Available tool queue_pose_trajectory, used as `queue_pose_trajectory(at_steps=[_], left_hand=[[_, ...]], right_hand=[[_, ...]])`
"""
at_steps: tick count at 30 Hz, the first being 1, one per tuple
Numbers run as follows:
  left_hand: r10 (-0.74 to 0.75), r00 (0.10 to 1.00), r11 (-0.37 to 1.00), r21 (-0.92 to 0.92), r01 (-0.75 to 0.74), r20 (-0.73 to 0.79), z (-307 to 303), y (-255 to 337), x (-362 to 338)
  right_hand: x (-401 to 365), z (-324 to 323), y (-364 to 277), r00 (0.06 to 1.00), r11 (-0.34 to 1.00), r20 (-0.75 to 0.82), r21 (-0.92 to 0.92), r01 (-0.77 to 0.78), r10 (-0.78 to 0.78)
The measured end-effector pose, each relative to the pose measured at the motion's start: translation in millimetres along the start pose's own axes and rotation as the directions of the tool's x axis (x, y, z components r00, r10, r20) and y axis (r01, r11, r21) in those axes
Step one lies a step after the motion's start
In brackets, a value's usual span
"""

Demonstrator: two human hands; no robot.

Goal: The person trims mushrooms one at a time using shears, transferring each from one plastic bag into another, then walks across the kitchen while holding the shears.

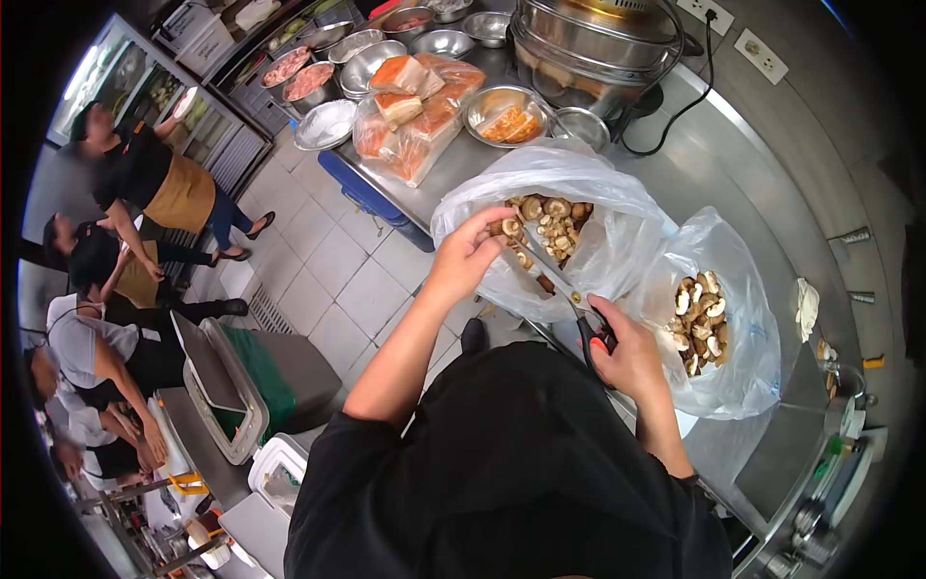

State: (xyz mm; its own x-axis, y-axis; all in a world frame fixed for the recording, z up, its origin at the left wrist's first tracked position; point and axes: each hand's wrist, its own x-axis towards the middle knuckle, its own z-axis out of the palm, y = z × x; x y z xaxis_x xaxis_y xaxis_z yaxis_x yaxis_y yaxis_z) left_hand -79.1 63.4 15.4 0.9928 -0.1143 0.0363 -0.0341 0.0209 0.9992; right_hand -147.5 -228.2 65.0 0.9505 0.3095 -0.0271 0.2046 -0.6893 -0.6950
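Mushroom pinched between thumb and fingers of left hand, over mouth of clear plastic bag holding more mushrooms; left forearm slants up and inward. Right hand, forearm angled up and left, grips handles of scissors, fingers wrapped, blades pointing toward mushroom. Second bag of mushrooms just beside right hand. Farther along steel counter: meat slabs, metal bowls. Print on white boxes, upper left, too small to read.

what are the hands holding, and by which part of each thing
Left hand: a mushroom, though which part is gripped is unclear. Right hand: scissors, by the handles.
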Motion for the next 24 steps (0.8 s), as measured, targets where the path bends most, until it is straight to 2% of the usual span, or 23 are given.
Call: queue_pose_trajectory(at_steps=[3,5,6,7,9,11,13,14,15,16,17,19,23,24], left_hand=[[-0.042,0.999,0.998,0.046,0.042,-0.006,4.6,3.3,-3.0],[-0.075,0.996,0.981,0.181,0.064,0.054,6.1,-4.9,-2.7],[-0.076,0.995,0.981,0.182,0.064,0.062,8.1,-6.2,-1.7],[-0.082,0.996,0.990,0.117,0.077,0.033,10.6,-7.1,-0.4],[-0.089,0.996,0.995,0.051,0.088,0.005,13.2,-11.5,3.0],[-0.173,0.984,0.984,-0.024,0.174,0.048,12.5,-18.3,8.1],[-0.204,0.978,0.977,-0.049,0.206,0.037,17.1,-12.3,10.8],[-0.237,0.971,0.968,-0.073,0.238,0.032,18.5,-10.1,12.4],[-0.238,0.971,0.968,-0.074,0.240,0.036,17.9,-12.8,14.9],[-0.171,0.985,0.981,-0.089,0.173,0.033,16.0,-18.1,17.6],[-0.102,0.994,0.989,-0.104,0.104,0.027,12.9,-23.2,20.5],[-0.105,0.994,0.990,-0.095,0.108,0.031,3.4,-33.1,26.5],[-0.104,0.991,0.987,-0.111,0.113,0.080,-1.3,-28.1,29.6],[-0.104,0.991,0.987,-0.111,0.113,0.086,-0.1,-20.0,29.7]], right_hand=[[-0.1,1.6,-4.2,1.000,0.999,-0.016,-0.039,0.015,-0.016],[0.7,4.2,-4.8,1.000,0.998,-0.012,-0.056,-0.004,0.003],[1.8,8.8,-0.8,0.997,0.993,-0.041,-0.101,0.059,-0.064],[2.2,13.5,3.1,0.989,0.981,-0.066,-0.149,0.122,-0.133],[1.6,22.8,8.9,0.993,0.989,-0.051,-0.115,0.096,-0.102],[0.8,32.3,14.6,0.997,0.994,-0.029,-0.082,0.074,-0.077],[-0.2,39.9,19.9,0.998,0.995,-0.055,0.093,0.045,-0.040],[0.1,41.5,22.4,0.998,0.995,-0.055,0.093,0.044,-0.039],[0.0,41.5,25.4,0.993,0.957,0.057,0.264,-0.117,0.106],[0.3,39.6,26.0,0.956,0.868,0.190,0.408,-0.283,0.223],[-0.3,32.8,24.2,0.956,0.868,0.188,0.408,-0.283,0.224],[-0.8,11.9,11.6,0.839,0.650,0.415,0.536,-0.539,0.353],[-7.9,13.1,31.7,0.901,0.704,0.341,0.569,-0.425,0.269],[-8.1,12.8,33.2,0.930,0.769,0.299,0.536,-0.349,0.213]])
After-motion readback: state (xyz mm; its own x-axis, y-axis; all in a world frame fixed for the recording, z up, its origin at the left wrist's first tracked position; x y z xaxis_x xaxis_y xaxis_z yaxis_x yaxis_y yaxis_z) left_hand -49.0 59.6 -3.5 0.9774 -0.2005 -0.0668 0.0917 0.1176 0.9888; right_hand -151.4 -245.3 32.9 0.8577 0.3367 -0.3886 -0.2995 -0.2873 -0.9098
